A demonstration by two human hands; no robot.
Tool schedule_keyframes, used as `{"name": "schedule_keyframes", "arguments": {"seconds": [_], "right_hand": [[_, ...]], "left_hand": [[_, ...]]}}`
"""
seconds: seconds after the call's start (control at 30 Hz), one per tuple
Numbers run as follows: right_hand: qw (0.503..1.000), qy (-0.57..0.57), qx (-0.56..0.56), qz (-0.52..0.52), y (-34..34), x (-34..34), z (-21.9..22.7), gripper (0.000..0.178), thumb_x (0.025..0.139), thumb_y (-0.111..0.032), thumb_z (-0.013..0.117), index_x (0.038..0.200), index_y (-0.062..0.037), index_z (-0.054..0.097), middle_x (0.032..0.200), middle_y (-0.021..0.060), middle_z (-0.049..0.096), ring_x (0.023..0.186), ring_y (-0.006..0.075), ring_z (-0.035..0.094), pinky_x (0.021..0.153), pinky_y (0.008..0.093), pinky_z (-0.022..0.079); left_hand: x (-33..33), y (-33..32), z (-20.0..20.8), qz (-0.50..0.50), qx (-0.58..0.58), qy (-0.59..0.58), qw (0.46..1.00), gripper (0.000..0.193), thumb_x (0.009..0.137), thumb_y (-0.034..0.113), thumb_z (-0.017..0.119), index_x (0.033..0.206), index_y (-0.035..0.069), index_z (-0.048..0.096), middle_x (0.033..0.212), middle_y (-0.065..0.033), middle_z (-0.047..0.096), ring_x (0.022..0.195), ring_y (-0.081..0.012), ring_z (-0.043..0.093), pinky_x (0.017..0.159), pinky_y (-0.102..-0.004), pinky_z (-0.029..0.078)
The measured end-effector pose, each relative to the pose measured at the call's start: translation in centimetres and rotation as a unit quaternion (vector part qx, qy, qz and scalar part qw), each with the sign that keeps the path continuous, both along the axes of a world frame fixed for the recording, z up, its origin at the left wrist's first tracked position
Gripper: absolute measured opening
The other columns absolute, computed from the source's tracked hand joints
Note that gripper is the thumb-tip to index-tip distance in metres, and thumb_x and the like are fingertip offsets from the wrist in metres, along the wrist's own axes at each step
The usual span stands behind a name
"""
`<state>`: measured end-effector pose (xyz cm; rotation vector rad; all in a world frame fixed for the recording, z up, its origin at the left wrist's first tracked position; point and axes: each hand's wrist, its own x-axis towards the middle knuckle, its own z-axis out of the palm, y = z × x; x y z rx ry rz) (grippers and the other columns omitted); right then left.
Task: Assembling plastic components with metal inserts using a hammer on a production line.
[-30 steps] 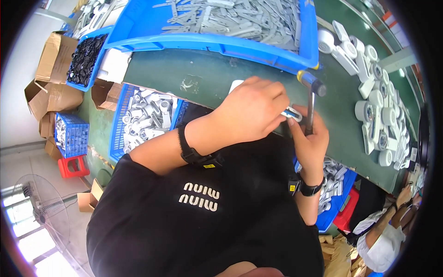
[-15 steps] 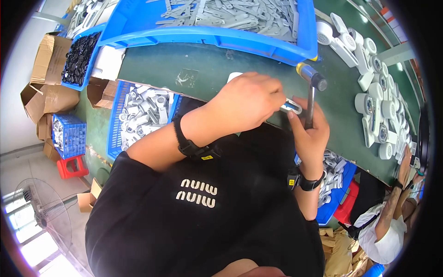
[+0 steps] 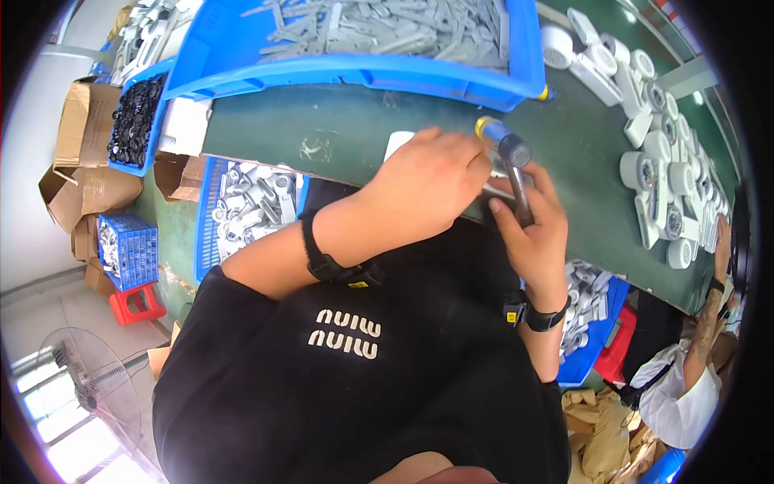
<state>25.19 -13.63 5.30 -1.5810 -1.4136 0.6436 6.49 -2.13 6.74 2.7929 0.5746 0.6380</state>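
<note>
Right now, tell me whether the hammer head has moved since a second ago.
Yes: the hammer head has shifted left, judged against the large blue bin.

On the workbench point(image 3: 266, 125), top centre, bin point(image 3: 363, 73) with strips point(image 3: 387, 34) inside. Below it, hammer point(image 3: 513, 155) in right hand point(image 3: 538, 242); at right, loose parts point(image 3: 680, 179).
</note>
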Motion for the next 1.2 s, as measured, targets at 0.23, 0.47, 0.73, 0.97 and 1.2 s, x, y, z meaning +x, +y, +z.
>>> {"name": "schedule_keyframes", "arguments": {"seconds": [0.23, 0.47, 0.73, 0.97, 1.2], "right_hand": [[1.0, 0.001, -0.002, 0.004, 0.3, -0.1, -0.2, 0.02, 0.091, 0.008, 0.071, 0.11, 0.0002, 0.076, 0.132, 0.0092, 0.068, 0.089, 0.0187, 0.068, 0.075, 0.0282, 0.052], [0.998, 0.051, 0.022, -0.009, 0.4, -0.1, -1.1, 0.025, 0.09, 0.006, 0.073, 0.113, -0.0004, 0.079, 0.128, 0.0113, 0.069, 0.095, 0.0245, 0.07, 0.084, 0.0325, 0.054], [0.998, -0.038, 0.039, 0.025, 0.0, 0.5, -0.5, 0.028, 0.089, 0.005, 0.074, 0.116, 0.0022, 0.078, 0.125, 0.0161, 0.071, 0.104, 0.0275, 0.071, 0.088, 0.0342, 0.055], [0.99, 0.141, -0.002, 0.0, -0.5, 1.1, -0.7, 0.03, 0.092, 0.009, 0.07, 0.122, 0.0055, 0.074, 0.137, 0.0121, 0.067, 0.083, 0.0096, 0.066, 0.07, 0.0225, 0.05], [0.973, 0.222, -0.012, -0.066, -0.6, 1.2, -0.4, 0.029, 0.096, 0.006, 0.067, 0.124, 0.0036, 0.072, 0.138, 0.0121, 0.065, 0.064, 0.003, 0.057, 0.05, 0.0197, 0.042]], "left_hand": [[-0.5, 0.3, -0.5, -0.019, -0.021, -0.054, 0.998, 0.02, 0.084, 0.012, 0.081, 0.096, 0.005, 0.067, 0.108, -0.0094, 0.067, 0.097, -0.033, 0.069, 0.084, -0.0447, 0.056], [0.2, 0.0, -0.8, 0.007, 0.064, -0.001, 0.998, 0.02, 0.084, 0.012, 0.075, 0.098, 0.0, 0.067, 0.105, -0.0132, 0.066, 0.095, -0.0307, 0.067, 0.087, -0.04, 0.054], [-0.5, 0.3, -0.3, -0.015, 0.019, -0.048, 0.999, 0.014, 0.083, 0.009, 0.068, 0.095, 0.002, 0.067, 0.102, -0.0119, 0.064, 0.092, -0.0294, 0.066, 0.085, -0.0407, 0.052], [-0.8, 0.6, 1.5, -0.024, -0.008, -0.055, 0.998, 0.015, 0.083, 0.012, 0.077, 0.093, 0.006, 0.067, 0.106, -0.0098, 0.065, 0.096, -0.0285, 0.066, 0.087, -0.0403, 0.051], [-0.7, 11.9, 6.1, 0.054, -0.012, -0.124, 0.991, 0.019, 0.094, 0.014, 0.072, 0.11, 0.006, 0.078, 0.099, -0.0173, 0.077, 0.088, -0.0353, 0.076, 0.078, -0.0448, 0.06]]}}
